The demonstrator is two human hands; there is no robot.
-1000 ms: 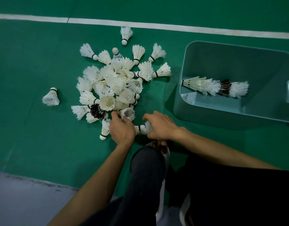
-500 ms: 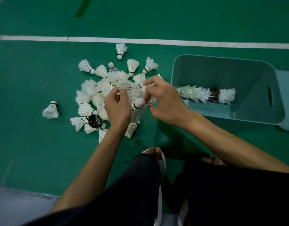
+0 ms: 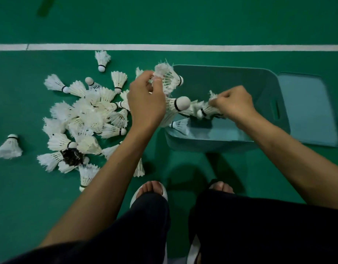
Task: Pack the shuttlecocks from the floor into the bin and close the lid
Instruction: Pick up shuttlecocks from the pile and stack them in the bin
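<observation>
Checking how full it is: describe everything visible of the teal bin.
The bin is a teal, plastic-looking tub with rounded corners and a slot handle in its right wall. It stands open on the green floor, lid beside it. A few shuttlecocks lie inside; the right hand holds more over it.

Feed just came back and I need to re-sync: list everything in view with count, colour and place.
bin: one, teal, open, centre right
lid: one, teal, flat on the floor right of the bin
shuttlecock pile: many, white, left of the bin
dark shuttlecock: one, black-feathered, pile's near edge
stray shuttlecock: one, white, alone at far left
binned shuttlecock: one visible, white, inside by the left wall
court line: one, white, across the green floor beyond everything
left-hand bunch: several, white, at the bin's left rim
right-hand bunch: a few, white, over the bin
feet: two, sandalled, bottom centre
left hand: grips left-hand bunch
right hand: grips right-hand bunch
</observation>
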